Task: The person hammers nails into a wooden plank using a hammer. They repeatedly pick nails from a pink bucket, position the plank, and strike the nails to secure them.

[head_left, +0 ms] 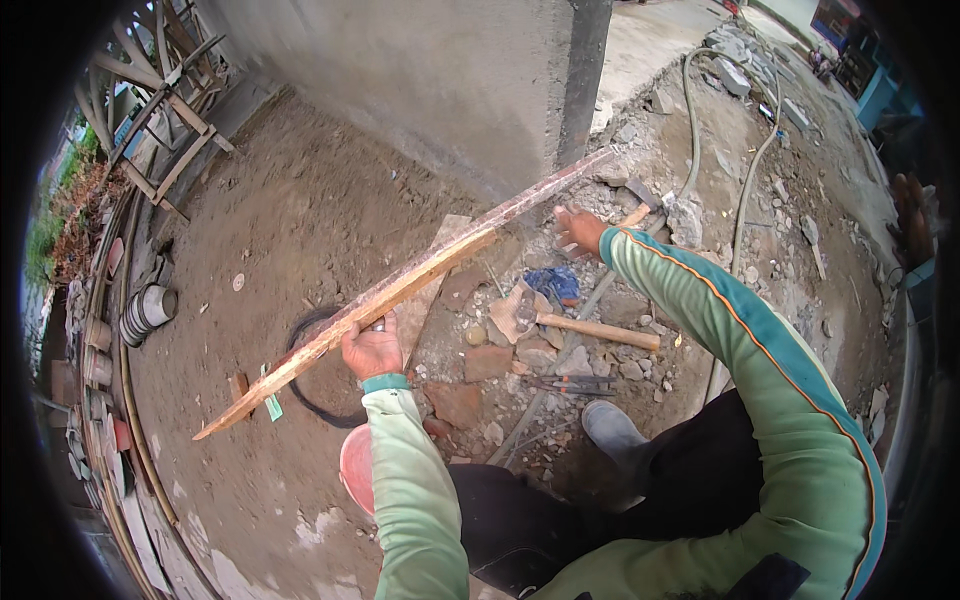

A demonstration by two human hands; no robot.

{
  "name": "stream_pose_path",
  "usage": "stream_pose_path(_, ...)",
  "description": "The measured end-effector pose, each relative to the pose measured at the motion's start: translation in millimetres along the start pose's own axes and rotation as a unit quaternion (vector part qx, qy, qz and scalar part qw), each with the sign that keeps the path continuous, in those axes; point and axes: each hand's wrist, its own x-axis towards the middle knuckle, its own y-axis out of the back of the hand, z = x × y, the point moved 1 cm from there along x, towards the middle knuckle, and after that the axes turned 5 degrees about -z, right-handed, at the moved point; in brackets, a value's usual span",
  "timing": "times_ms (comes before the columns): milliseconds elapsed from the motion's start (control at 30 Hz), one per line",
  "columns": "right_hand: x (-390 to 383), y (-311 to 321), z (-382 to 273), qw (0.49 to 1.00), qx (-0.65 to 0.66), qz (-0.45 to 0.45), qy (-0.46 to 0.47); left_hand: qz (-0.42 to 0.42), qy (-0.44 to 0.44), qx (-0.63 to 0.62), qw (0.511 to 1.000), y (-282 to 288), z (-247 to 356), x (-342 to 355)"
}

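I have the timber [400, 286] up in my left hand [370, 350]; my right hand [580, 232], fingers spread, seems clear of it; the nearer hammer [597, 328] lies unheld.

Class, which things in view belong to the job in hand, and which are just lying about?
Likely in the job:
long timber, held in the left hand
perhaps the larger hammer

Apparently lying about:
crumpled blue material
red container
stacked grey containers

rough, matt wooden plank [420, 275]
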Motion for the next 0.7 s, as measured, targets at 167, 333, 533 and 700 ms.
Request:
stream_pose_path(167,25,-34,-14,0.994,0.079,0.005,0.074,-0.020,0.040,0.020,0.999,1,-10,-9)
stream_pose_path(333,51,-26,-15,0.995,0.041,0.028,0.088,0.086,0.079,0.044,0.992,-5,-19,-23)
stream_pose_path(533,39,-35,-26,0.994,0.094,0.002,0.060,0.090,0.087,0.063,0.990,4,-9,-27)
stream_pose_path(700,45,-29,-21,0.997,0.070,0.011,0.035,0.134,0.113,0.112,0.978,-1,-18,-42)
